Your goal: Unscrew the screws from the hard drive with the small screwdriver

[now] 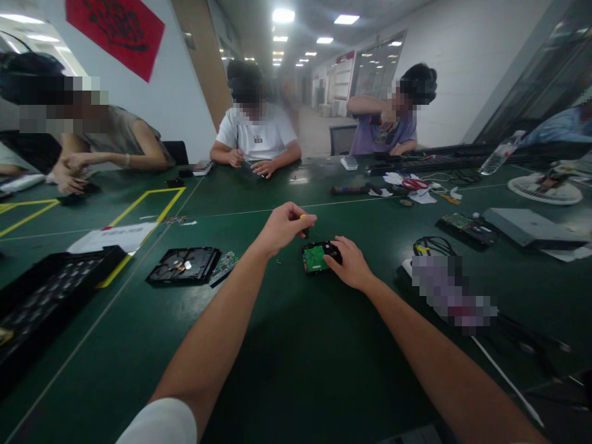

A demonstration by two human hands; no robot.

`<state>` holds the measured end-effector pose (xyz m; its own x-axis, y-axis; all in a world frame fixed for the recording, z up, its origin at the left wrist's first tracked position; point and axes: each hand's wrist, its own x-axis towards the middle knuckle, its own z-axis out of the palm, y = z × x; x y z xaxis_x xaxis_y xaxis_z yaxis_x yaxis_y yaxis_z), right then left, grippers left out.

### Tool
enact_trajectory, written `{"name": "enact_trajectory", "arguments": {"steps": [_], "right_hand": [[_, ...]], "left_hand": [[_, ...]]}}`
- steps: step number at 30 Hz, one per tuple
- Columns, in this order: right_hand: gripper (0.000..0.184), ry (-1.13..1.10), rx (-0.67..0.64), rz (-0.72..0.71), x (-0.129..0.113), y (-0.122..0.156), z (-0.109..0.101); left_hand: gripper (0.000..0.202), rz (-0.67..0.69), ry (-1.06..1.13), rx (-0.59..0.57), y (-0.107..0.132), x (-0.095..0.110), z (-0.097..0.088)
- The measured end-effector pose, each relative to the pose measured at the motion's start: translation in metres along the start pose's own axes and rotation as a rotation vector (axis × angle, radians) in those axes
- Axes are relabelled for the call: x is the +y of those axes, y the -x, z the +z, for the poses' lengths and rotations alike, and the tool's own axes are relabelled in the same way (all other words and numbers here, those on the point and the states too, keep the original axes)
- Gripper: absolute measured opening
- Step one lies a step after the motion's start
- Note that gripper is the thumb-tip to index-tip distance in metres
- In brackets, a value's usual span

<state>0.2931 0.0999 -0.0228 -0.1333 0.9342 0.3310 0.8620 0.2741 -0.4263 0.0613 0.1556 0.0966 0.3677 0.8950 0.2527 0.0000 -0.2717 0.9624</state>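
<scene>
In front of me a hard drive (314, 258) lies on the green table, its green circuit board facing up. My right hand (350, 262) grips the drive's right side, thumb across the top and fingers along the far edge. Just above the drive's far left corner, my left hand (287, 227) pinches a small screwdriver (305, 232) with a yellow and dark handle. It points down, and I cannot tell whether its tip touches the drive. To the left sit another hard drive (182, 265), black and larger looking, and a loose circuit board (226, 264) beside it.
A black tray (55, 296) occupies the left edge, near a paper sheet (111, 239). To the right are a further drive (467, 229), a grey metal box (531, 228), cables (432, 245) and a water bottle (502, 154). Several people sit around the table.
</scene>
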Motion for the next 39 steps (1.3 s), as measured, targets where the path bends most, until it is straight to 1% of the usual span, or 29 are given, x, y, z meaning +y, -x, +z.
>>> {"name": "enact_trajectory", "arguments": {"steps": [3,6,10,12,19,25,29,34,39], "right_hand": [[0.054,0.001,0.004,0.001,0.0004,0.0,0.0007],[0.056,-0.009,0.001,0.011,0.0016,0.0004,0.0019],[0.056,-0.009,0.004,0.008,0.0022,0.0006,0.0025],[0.057,-0.007,0.009,0.007,0.0019,0.0007,0.0021],[0.058,-0.021,-0.005,0.001,0.0021,0.0008,0.0004],[0.057,-0.011,-0.005,0.007,0.0019,0.0008,0.0002],[0.056,-0.007,-0.003,-0.005,0.0006,0.0002,-0.0003],[0.056,0.003,0.014,-0.003,0.0012,-0.0002,0.0008],[0.057,-0.004,0.009,-0.008,0.0035,0.0002,0.0026]], "left_hand": [[0.03,0.027,0.032,-0.067,-0.0008,-0.0015,0.0006],[0.027,0.051,0.036,-0.094,-0.0021,-0.0022,0.0008],[0.027,-0.001,0.154,-0.112,-0.0031,-0.0028,-0.0001],[0.027,-0.006,0.172,-0.118,-0.0034,-0.0032,-0.0007],[0.03,0.057,-0.087,-0.017,-0.0039,-0.003,-0.0036],[0.029,0.042,-0.083,-0.041,-0.0025,-0.0006,-0.0036],[0.031,0.016,-0.024,-0.052,-0.0034,-0.0018,-0.0032],[0.032,0.012,0.025,-0.097,-0.0037,-0.0037,-0.0017],[0.026,-0.041,0.178,-0.154,-0.0027,-0.0026,-0.0016]]}}
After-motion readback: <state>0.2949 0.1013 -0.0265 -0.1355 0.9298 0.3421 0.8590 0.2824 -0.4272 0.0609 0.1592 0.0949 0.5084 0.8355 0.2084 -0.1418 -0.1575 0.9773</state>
